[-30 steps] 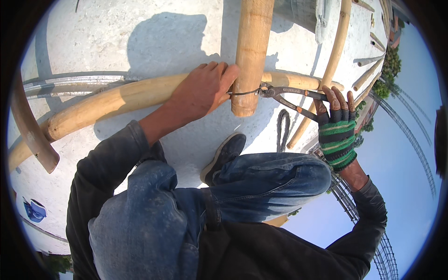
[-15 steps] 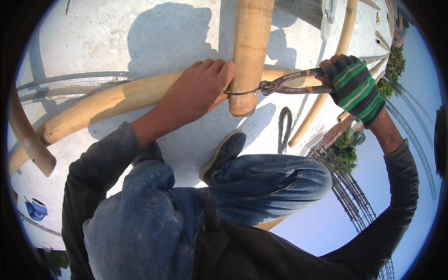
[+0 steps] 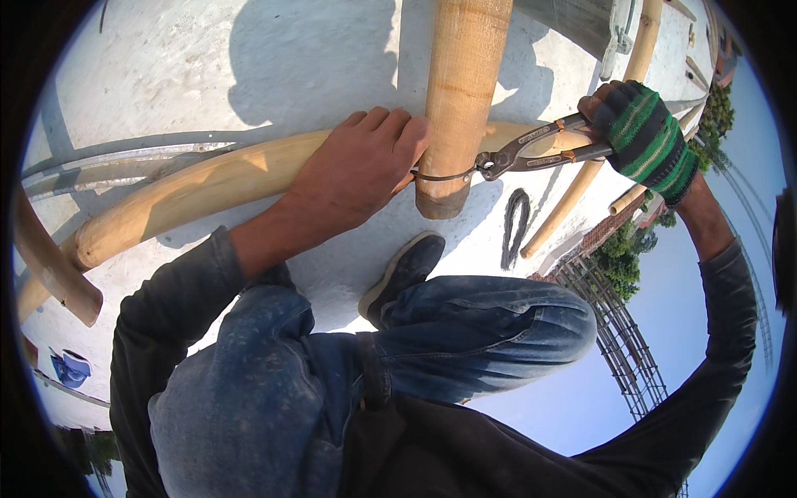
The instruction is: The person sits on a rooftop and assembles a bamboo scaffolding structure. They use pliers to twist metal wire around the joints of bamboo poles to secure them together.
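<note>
Wire (image 3: pixel 444 175) loops the upright pole (image 3: pixel 459 100) where it crosses the horizontal pole (image 3: pixel 207 183). My bare left hand (image 3: pixel 361 166) wraps that joint, steadying it; my gloved right hand (image 3: pixel 643 137) is closed on the pincers (image 3: pixel 531 153) (jaws biting the wire). I see bare concrete roof (image 3: pixel 166 75) beyond; open drop at right.

Two hands: one bare (image 3: pixel 365 170), one in a striped glove (image 3: pixel 643 141). One pair of pincers (image 3: pixel 531 153). One wire loop (image 3: pixel 444 176) around the poles. One wire coil (image 3: pixel 515 224) on the floor. At least five wooden poles: one upright (image 3: pixel 461 91), one long crosswise (image 3: pixel 191 191), one stub (image 3: pixel 46 261) at left, two thin ones (image 3: pixel 573 203) at right. One shoe (image 3: pixel 403 270).
</note>
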`<state>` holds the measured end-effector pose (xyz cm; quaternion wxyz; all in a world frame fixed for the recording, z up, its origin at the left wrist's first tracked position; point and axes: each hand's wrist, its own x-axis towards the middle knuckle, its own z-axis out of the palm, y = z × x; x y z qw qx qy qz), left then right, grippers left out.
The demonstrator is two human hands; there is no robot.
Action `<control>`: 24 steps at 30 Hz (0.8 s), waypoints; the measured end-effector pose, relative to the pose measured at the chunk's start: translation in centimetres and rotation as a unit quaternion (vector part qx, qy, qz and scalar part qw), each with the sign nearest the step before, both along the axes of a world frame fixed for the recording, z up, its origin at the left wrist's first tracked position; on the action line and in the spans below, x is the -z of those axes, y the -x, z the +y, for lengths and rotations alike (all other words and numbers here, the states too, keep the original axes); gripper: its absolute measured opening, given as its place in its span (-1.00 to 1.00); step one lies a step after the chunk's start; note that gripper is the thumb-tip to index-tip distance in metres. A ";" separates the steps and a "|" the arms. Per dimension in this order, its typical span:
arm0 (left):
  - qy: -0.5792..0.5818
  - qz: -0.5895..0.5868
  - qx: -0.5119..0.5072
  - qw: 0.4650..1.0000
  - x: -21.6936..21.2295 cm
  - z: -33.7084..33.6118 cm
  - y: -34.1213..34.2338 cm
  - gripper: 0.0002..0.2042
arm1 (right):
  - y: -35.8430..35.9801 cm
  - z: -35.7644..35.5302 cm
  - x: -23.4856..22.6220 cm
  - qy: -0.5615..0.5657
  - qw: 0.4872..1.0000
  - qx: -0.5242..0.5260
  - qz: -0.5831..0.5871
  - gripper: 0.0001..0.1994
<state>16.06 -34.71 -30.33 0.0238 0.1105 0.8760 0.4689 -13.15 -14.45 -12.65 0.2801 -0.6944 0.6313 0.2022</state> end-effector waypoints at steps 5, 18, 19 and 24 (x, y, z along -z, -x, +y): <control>0.007 0.008 0.000 1.000 0.2 0.1 0.0 -0.65 | 0.4 -0.4 0.3 0.007 1.000 0.003 -0.020 -0.73; -0.005 -0.021 0.010 1.000 0.1 0.1 0.0 -0.60 | 0.7 -0.1 0.9 0.028 0.999 -0.003 -0.036 -0.68; -0.014 -0.032 0.013 0.999 0.0 0.1 0.0 -0.55 | 0.6 -0.1 0.8 0.032 0.999 -0.003 -0.032 -0.68; -0.018 -0.019 0.011 1.000 -0.2 -0.3 -0.3 -0.53 | -1.2 -0.1 -1.0 -0.068 0.997 0.032 0.028 -0.68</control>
